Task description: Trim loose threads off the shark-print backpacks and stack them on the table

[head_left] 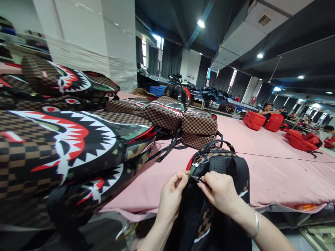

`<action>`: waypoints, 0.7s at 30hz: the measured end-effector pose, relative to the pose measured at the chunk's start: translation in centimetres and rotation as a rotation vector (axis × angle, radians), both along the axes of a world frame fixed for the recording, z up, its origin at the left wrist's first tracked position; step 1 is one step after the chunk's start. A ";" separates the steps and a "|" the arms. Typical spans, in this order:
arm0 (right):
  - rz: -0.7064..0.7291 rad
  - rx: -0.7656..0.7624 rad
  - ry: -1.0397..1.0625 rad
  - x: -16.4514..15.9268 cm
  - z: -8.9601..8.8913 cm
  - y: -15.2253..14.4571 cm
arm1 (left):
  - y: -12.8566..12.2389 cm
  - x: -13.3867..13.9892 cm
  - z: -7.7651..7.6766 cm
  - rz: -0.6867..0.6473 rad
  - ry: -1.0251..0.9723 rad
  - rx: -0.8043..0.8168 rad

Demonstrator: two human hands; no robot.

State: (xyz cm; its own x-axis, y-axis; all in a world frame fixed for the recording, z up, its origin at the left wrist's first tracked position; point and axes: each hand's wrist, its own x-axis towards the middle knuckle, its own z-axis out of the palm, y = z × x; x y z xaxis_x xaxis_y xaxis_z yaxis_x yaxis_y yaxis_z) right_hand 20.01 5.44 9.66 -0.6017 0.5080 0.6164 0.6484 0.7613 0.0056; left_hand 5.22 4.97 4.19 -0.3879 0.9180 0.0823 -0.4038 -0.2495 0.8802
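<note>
A black backpack [235, 177] with brown checkered panels stands upright in front of me at the table edge, its straps and back panel facing me. My left hand [174, 190] is closed, its thumb and fingertips pinching the backpack's left side near the red-lined edge. Beside it, my right hand [220, 190] is closed round a small pointed metal tool [195, 178], which looks like thread snips. The tool's tip is close to the left fingertips, against the bag's upper side. Most of the tool is hidden by the fingers.
Shark-mouth backpacks [86, 139] are stacked close at the left. More checkered backpacks [163, 113] lie behind on the pink-covered table [272, 174]. Red bags [253, 120] stand at the far right, near a seated person [267, 108]. A blue crate [157, 91] is farther back.
</note>
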 end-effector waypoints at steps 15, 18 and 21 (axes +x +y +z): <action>-0.080 0.045 0.027 1.2 -1.3 -0.6 | 0.3 0.5 0.2 -0.001 -0.062 -0.036; -0.099 0.067 -0.044 0.8 -0.9 -0.6 | 0.2 0.7 0.3 0.020 -0.031 -0.020; -0.113 0.074 -0.064 0.6 -1.0 -0.4 | 0.2 0.6 0.2 0.024 -0.011 -0.026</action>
State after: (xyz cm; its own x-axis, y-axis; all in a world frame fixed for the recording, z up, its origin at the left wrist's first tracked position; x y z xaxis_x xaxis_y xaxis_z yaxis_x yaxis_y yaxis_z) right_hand 20.56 5.06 8.67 -0.5821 0.5292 0.6173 0.7267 0.6792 0.1030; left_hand 5.86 5.18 4.37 -0.4102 0.9104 0.0542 -0.4080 -0.2364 0.8818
